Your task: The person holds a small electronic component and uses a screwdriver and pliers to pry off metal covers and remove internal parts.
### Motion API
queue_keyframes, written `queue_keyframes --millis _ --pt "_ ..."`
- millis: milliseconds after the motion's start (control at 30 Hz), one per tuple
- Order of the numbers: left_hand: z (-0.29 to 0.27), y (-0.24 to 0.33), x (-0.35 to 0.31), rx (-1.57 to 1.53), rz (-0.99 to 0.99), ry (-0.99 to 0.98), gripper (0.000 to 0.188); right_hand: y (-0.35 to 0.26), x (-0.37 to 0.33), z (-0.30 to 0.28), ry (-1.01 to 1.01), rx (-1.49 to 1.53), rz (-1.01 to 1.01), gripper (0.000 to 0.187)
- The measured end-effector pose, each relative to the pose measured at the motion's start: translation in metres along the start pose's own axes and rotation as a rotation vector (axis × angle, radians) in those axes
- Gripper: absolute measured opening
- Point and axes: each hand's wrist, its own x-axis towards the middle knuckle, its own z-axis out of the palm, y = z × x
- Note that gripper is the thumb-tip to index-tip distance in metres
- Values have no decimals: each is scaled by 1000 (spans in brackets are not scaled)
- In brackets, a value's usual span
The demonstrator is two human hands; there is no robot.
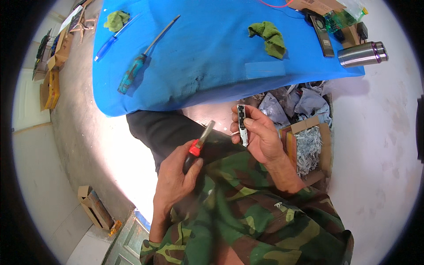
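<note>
My left hand [176, 174] is closed round the black and red handle of a hand tool [194, 150], whose short, flat metal blade points up and to the right. I cannot make out its exact kind. My right hand [265, 134] pinches a narrow white part with a black, notched face [241, 119] between thumb and fingers, roughly upright. Blade and part are apart, both above my lap. Beyond them, on the blue-covered table [198, 53], lie a screwdriver with a worn teal handle [133, 73] and a slimmer blue-handled screwdriver [106, 48].
Green cloths [270, 39] lie on the table at right and far left. A steel flask [363, 54] lies at its right edge by a dark handheld device [322, 35] and a green bottle [342, 21]. Below stands a carton of shredded material [309, 150] beside grey bags [311, 102].
</note>
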Motion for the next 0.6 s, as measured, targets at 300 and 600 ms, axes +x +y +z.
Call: queue_keyframes --millis 300,600 --pt "-1 4 2 39 6 18 43 10 7 14 -24 -10 22 39" --pt "-27 5 26 168 -13 325 40 13 14 23 -21 -50 41 41"
